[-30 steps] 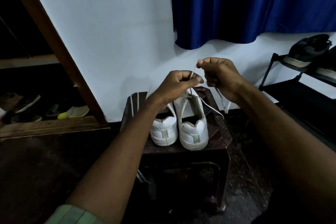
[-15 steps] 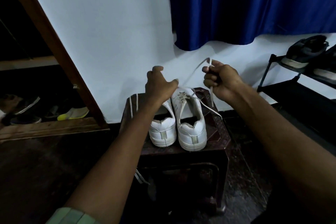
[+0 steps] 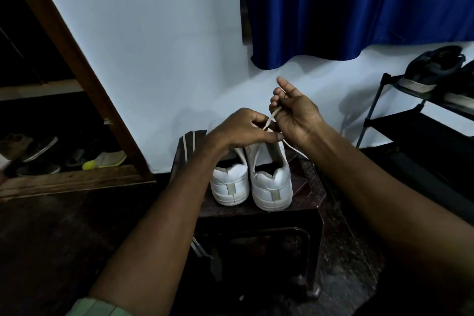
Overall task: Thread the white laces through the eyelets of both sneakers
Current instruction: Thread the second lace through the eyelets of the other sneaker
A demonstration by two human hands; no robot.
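Note:
Two white sneakers stand heel-first on a dark stool [image 3: 305, 202]: the left sneaker [image 3: 230, 185] and the right sneaker [image 3: 273, 187]. A white lace [image 3: 272, 118] rises from the right sneaker's tongue area between my hands. My left hand [image 3: 243, 129] hovers over the front of the shoes and pinches the lace low down. My right hand [image 3: 295, 113] holds the lace higher up, its index finger pointing upward. Another stretch of lace [image 3: 297, 152] trails off the right sneaker's side. My hands hide the eyelets.
A second white lace [image 3: 188, 145] hangs over the stool's left edge. A black shoe rack [image 3: 410, 120] with dark shoes stands at right. A wooden door frame [image 3: 77, 59] and floor shoes [image 3: 102, 160] lie at left. A blue curtain [image 3: 359, 7] hangs above.
My left hand, open over the shoes half a second ago, has come back to pinch the lace. My right hand has lowered toward it and its index finger now sticks up.

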